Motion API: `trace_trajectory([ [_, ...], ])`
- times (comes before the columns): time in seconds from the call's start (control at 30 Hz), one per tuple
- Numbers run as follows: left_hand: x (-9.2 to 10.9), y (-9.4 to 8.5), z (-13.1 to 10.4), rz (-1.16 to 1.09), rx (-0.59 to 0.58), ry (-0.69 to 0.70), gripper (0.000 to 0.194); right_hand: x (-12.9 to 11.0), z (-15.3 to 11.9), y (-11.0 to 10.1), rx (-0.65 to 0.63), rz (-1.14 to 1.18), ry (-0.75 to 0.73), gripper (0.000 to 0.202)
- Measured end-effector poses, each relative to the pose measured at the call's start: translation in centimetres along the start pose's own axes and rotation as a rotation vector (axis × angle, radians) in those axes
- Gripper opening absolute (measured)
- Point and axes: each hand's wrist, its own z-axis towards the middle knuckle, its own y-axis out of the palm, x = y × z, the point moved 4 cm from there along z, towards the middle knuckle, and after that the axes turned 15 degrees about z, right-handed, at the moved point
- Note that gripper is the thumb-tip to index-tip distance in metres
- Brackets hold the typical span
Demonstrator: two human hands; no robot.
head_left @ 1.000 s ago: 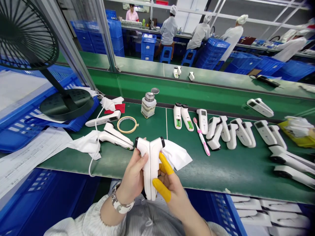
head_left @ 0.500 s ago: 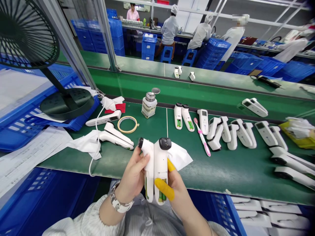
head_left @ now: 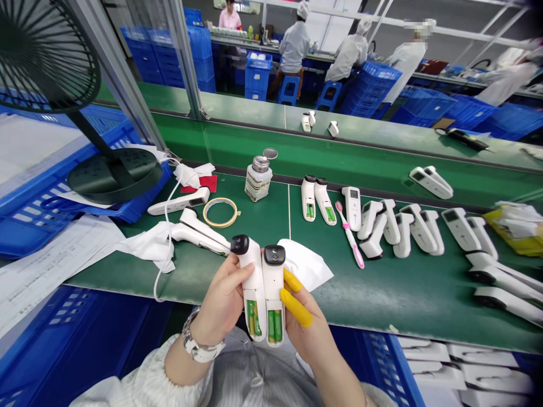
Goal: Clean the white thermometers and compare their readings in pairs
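My left hand (head_left: 224,294) is closed around a white infrared thermometer (head_left: 253,282) with a black head, its thumb across the upper body. My right hand (head_left: 306,316), with yellow finger cots on two fingers, grips a second white thermometer (head_left: 274,285) beside it. The two stand side by side, black heads up, just over the table's front edge. Both battery bays face me uncovered, with green batteries (head_left: 275,327) inside. Behind my right hand lies a white cloth (head_left: 306,264). Another pair of thermometers (head_left: 199,234) rests to the left of my left hand.
Several thermometers (head_left: 407,232) lie along the right side of the green table (head_left: 356,299). A pink toothbrush (head_left: 351,237), a dispenser bottle (head_left: 258,180) and a tape roll (head_left: 220,213) lie behind my hands. A black fan (head_left: 114,175) stands left; a blue crate (head_left: 382,362) holds more devices.
Both thermometers have turned, so the left one's battery bay now faces me and the right one's batteries show fully. My right thumb has shifted off the right bay.
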Motion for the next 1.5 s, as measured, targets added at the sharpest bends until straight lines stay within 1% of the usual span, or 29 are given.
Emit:
trace_trajectory([
  [0.1,0.2,0.3,-0.1,0.026,-0.059,-0.002,0.028,-0.2,0.1,-0.2,0.045,-0.005,-0.006,0.040],
  [0.2,0.2,0.3,0.0,0.030,-0.055,-0.003,0.032,-0.4,0.2,-0.6,0.083,-0.030,-0.029,0.038],
  [0.3,0.1,0.3,0.1,0.028,-0.041,0.005,0.033,-0.4,0.1,-0.7,0.068,-0.051,-0.033,0.041],
  [0.4,-0.1,0.2,0.1,0.036,-0.053,0.016,0.033,-0.4,0.0,-0.6,0.046,-0.061,-0.045,0.043],
  [0.6,-0.2,0.1,-0.2,0.078,-0.099,0.050,0.033,-0.6,-0.1,-0.2,0.000,-0.057,-0.088,0.036],
  [0.77,-0.1,0.1,-0.2,0.086,-0.103,0.056,0.032,-0.8,-0.1,-0.1,-0.009,-0.065,-0.104,0.040],
  [0.9,-0.3,0.0,-0.1,0.092,-0.107,0.044,0.033,-0.7,0.0,-0.5,0.006,-0.082,-0.108,0.037],
  [1.03,-0.6,0.0,0.1,0.090,-0.127,0.005,0.037,-0.5,0.2,-1.2,0.058,-0.086,-0.092,0.035],
  [1.13,-1.0,0.0,0.4,0.073,-0.135,-0.044,0.037,-0.4,0.3,-1.5,0.107,-0.054,-0.064,0.035],
  [1.27,-1.3,0.1,0.5,0.069,-0.128,-0.090,0.037,-0.4,0.5,-1.6,0.135,0.027,-0.062,0.033],
  [1.37,-1.3,0.2,0.5,0.074,-0.143,-0.093,0.036,-0.4,0.6,-1.6,0.152,0.074,-0.065,0.030],
  [1.43,-1.3,0.3,0.5,0.050,-0.148,-0.084,0.032,-0.5,0.7,-1.4,0.157,0.111,-0.070,0.028],
  [1.5,-1.4,0.2,0.5,0.009,-0.124,-0.077,0.026,-0.5,0.7,-1.4,0.164,0.165,-0.025,0.027],
])
